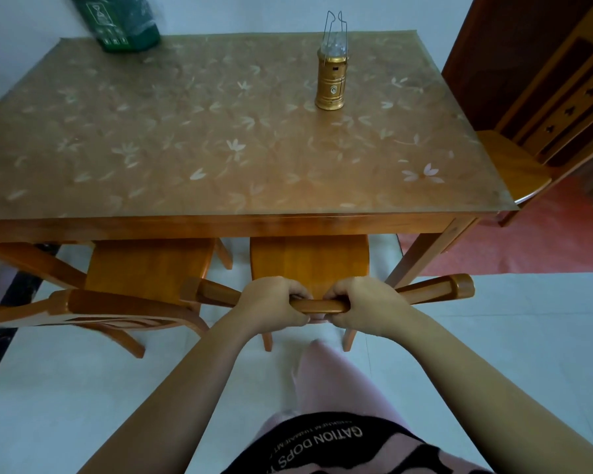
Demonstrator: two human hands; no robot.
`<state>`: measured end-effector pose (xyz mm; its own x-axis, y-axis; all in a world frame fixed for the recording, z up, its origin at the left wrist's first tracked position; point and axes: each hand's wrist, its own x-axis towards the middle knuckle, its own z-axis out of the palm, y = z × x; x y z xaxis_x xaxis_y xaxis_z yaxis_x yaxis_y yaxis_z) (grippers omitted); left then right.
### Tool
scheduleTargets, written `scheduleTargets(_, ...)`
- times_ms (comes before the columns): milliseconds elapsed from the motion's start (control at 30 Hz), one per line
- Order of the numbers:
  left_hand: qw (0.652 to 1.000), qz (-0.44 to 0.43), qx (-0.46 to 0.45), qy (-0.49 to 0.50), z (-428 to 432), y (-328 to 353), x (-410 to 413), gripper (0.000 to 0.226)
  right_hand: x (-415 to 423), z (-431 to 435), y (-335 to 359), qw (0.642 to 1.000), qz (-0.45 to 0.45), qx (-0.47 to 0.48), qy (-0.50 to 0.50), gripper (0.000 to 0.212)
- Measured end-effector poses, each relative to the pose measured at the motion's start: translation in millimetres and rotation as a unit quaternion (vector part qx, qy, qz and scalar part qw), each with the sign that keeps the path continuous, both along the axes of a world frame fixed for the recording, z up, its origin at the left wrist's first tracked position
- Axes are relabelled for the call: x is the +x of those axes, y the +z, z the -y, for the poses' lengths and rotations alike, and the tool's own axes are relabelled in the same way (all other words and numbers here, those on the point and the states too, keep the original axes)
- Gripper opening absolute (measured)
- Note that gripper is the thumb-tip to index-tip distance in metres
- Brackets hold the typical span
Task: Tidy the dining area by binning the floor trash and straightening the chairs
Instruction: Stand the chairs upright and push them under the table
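White floor is looking litter-free while both hands, left hand (277, 300) and right hand (361, 304), are gripping the chair (310, 260), tucking it under the table (220, 220); its neighbour (144, 268) is sitting crooked.

"GATION DOPS", upside down, on shirt (339, 443)

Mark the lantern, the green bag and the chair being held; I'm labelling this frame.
lantern (330, 80), head view, gold body.
green bag (117, 20), head view, printed front.
chair (317, 306), head view, top rail between both hands.
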<state>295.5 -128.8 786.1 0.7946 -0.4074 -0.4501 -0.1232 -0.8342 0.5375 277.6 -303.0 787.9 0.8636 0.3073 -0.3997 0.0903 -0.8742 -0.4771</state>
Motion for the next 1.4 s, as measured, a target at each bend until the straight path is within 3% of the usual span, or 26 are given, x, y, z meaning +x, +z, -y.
scheduleTargets(300, 0.997, 0.073, -0.020, 0.018, 0.7, -7.3, -7.0, 0.022, -16.2, 19.3, -6.9, 0.996, 0.091, 0.018, -0.013, 0.020)
scheduleTargets(767, 0.969, 0.213, -0.051, 0.114, 7.4, -13.1, -30.5, 0.018, -24.7, 40.7, -14.1, 0.988, 0.129, 0.084, -0.022, 0.024)
scheduleTargets(1400, 0.968, 0.194, -0.067, 0.146, 12.0, -8.9, -31.5, 0.021, -20.8, 40.5, -10.6, 0.991, 0.102, 0.074, -0.033, 0.031)
